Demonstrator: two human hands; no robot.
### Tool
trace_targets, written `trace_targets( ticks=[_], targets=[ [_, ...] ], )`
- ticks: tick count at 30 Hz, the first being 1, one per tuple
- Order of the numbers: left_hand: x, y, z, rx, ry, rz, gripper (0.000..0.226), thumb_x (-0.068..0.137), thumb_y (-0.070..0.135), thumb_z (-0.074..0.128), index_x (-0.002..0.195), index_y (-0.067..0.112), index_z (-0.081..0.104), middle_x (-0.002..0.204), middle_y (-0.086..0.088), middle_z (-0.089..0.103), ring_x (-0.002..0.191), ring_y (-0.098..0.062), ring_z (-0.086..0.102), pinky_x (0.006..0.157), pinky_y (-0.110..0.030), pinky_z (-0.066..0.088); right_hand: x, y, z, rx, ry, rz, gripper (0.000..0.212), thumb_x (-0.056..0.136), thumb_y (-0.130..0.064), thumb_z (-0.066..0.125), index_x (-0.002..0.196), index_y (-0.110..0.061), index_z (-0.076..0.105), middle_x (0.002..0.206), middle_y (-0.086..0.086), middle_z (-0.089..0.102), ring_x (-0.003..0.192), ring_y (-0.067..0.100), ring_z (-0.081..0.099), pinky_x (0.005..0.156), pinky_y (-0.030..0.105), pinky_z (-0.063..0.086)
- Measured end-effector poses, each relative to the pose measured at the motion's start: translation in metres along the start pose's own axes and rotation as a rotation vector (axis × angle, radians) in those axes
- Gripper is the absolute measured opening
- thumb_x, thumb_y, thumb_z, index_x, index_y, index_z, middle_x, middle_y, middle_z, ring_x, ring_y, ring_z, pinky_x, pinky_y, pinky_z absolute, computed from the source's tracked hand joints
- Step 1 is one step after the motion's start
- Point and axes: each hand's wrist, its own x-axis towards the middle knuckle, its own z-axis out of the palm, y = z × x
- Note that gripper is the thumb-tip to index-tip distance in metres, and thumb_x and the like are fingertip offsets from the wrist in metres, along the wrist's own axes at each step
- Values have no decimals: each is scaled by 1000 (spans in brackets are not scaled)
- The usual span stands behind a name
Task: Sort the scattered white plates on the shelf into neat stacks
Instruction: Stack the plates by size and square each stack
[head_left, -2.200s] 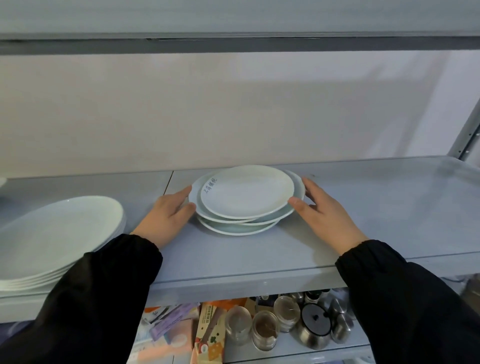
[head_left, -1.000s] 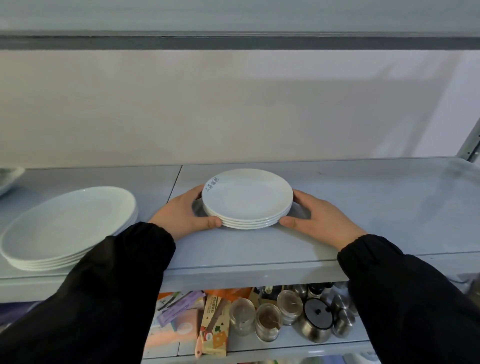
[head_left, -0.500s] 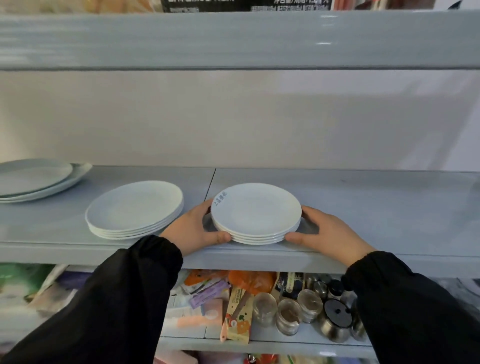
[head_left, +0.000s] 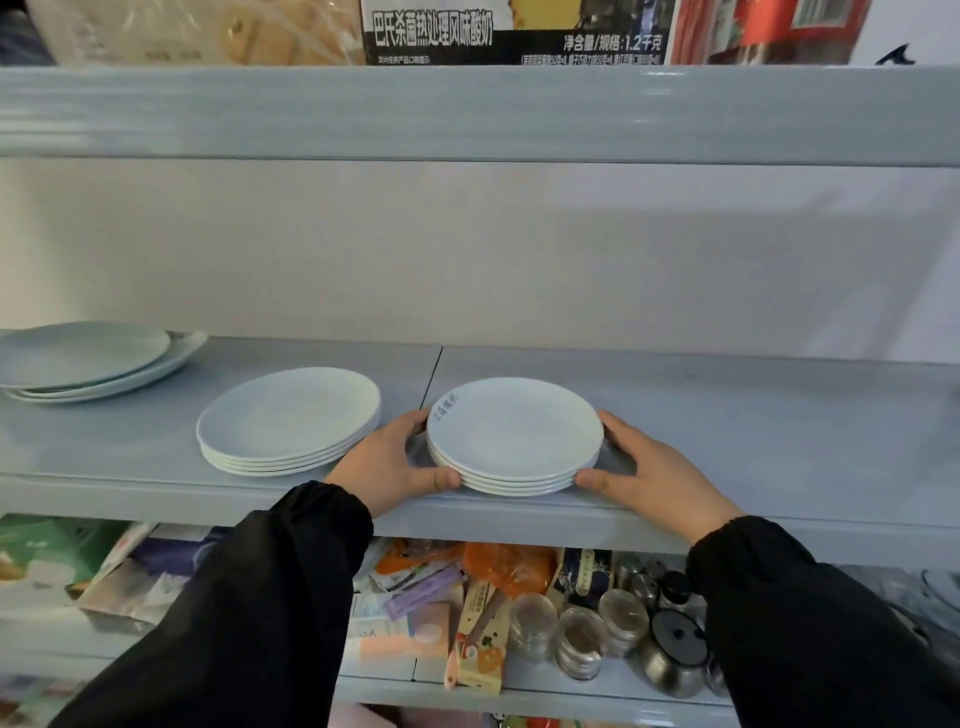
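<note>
A neat stack of small white plates (head_left: 514, 431) rests near the front edge of the grey shelf (head_left: 753, 441). Small blue writing marks the top plate's left rim. My left hand (head_left: 387, 462) cups the stack's left side, thumb at the front. On the right side my right hand (head_left: 649, 470) presses against it the same way. A second even stack of larger white plates (head_left: 288, 415) stands just left of my left hand. At the far left a looser pile of plates (head_left: 88, 358) lies with its edges offset.
The shelf above (head_left: 467, 111) hangs low and carries cartons. The shelf below holds glass jars (head_left: 579, 639), a metal pot (head_left: 675, 657) and paper packets (head_left: 478, 631). A pale wall closes the back. To the right of the small stack the shelf surface is bare.
The offset small plates were squared into an even stack between my hands. The view pulled back and up, bringing the upper shelf and the far-left pile into sight.
</note>
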Motion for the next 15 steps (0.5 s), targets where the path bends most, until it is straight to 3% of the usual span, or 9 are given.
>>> trace_targets(
  ticks=[10, 15],
  targets=[
    [0, 1, 3, 19, 32, -7, 97, 64, 66, 75, 146, 30, 38, 145, 11, 49, 131, -9, 46, 101, -24, 36, 1, 4, 2, -41, 13, -30, 73, 84, -67, 58, 144, -63, 16, 150, -22, 42, 135, 12, 45, 100, 35, 44],
    [0, 2, 3, 28, 41, -8, 98, 63, 67, 75, 146, 29, 37, 145, 11, 49, 130, -8, 46, 101, -24, 36, 1, 6, 2, -72, 18, -29, 78, 81, -74, 57, 147, -60, 16, 152, -23, 40, 136, 10, 43, 103, 36, 44]
  ],
)
